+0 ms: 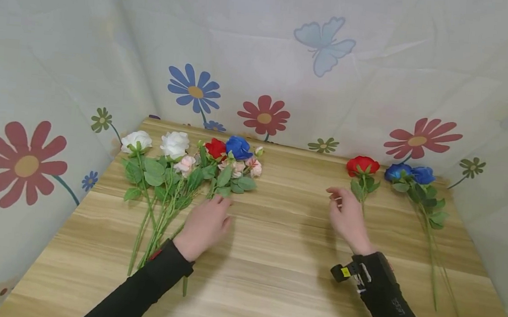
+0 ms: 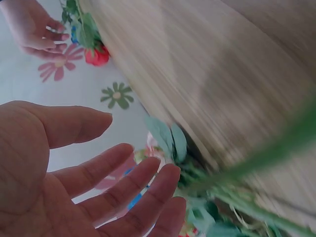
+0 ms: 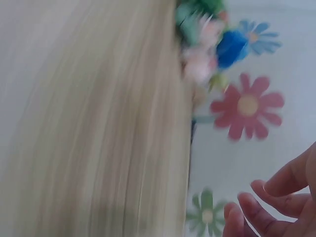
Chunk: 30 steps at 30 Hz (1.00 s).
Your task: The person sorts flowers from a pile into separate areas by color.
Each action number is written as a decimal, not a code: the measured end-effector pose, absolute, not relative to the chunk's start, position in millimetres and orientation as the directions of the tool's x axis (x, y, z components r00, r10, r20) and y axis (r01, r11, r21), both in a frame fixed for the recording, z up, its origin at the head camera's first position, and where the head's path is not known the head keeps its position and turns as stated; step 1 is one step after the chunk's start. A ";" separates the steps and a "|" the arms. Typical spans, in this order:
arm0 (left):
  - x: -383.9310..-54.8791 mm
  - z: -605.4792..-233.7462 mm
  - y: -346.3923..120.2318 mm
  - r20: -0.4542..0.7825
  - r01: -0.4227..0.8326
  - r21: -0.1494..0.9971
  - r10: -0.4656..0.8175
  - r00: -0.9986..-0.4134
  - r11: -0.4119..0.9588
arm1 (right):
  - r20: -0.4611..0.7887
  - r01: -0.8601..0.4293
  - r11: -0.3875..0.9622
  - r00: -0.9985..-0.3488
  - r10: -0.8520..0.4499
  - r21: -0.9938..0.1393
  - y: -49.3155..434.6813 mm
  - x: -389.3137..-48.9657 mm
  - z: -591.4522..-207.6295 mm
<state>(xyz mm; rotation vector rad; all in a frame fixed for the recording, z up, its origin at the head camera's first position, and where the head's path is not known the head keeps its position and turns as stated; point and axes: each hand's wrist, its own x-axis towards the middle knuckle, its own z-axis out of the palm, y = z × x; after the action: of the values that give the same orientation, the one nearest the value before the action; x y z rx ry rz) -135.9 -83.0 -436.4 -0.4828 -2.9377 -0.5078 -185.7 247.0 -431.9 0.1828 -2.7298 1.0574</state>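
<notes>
On the left of the table lies a bunch of artificial flowers: white roses (image 1: 175,145), a red rose (image 1: 216,148), a blue rose (image 1: 239,148) and small pink roses (image 1: 185,165). My left hand (image 1: 205,224) hovers over their green stems; in the left wrist view its fingers (image 2: 123,192) are spread and hold nothing. Farther right, my right hand (image 1: 346,219) is just left of a single red rose (image 1: 363,166), whose lower stem it hides. Its fingers are loosely bent, with nothing between them. Two blue roses (image 1: 423,175) lie beyond it at the right.
The wooden table (image 1: 273,259) ends at a patterned cloth backdrop (image 1: 263,40) behind and at both sides. Long stems (image 1: 433,272) of the blue roses run toward the front right. A black wrist camera (image 1: 340,273) sticks out from the right sleeve.
</notes>
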 end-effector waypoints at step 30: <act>-107.9 -437.8 -145.7 0.009 0.146 0.334 0.152 -0.988 0.931 | -0.146 0.163 -0.033 -0.943 -0.300 -0.986 137.4 -165.8 -431.6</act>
<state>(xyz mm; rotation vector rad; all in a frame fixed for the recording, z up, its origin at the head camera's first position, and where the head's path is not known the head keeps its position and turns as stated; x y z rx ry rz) -107.9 -145.7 -437.8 -0.2395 -3.1035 -0.5340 -165.8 137.4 -431.6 0.1786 -2.3754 2.5176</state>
